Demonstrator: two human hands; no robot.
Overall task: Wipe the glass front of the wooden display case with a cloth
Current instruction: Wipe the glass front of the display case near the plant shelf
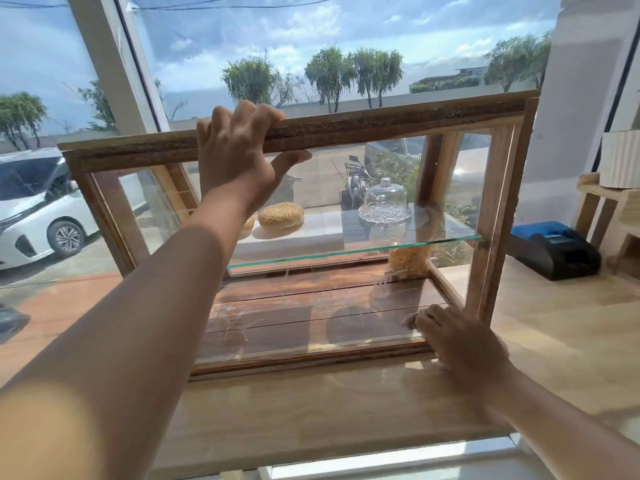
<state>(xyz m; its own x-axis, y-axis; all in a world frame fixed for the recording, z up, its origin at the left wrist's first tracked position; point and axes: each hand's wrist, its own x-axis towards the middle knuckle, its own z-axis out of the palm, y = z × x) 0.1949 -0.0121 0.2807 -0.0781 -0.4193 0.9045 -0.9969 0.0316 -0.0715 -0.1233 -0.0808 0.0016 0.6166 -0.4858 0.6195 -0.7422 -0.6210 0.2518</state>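
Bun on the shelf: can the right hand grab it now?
Probably not. The right hand is low on the outside of the glass, holding the cloth against it, and the bun sits behind that pane, up on the shelf. The left hand grips the case.

left hand gripping case, cloth on glass

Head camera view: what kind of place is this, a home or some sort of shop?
Probably a small bakery or cafe counter: a wooden display case holds a sesame bun and a glass cake dome on its glass shelf, and what looks like a receipt printer sits on the counter.
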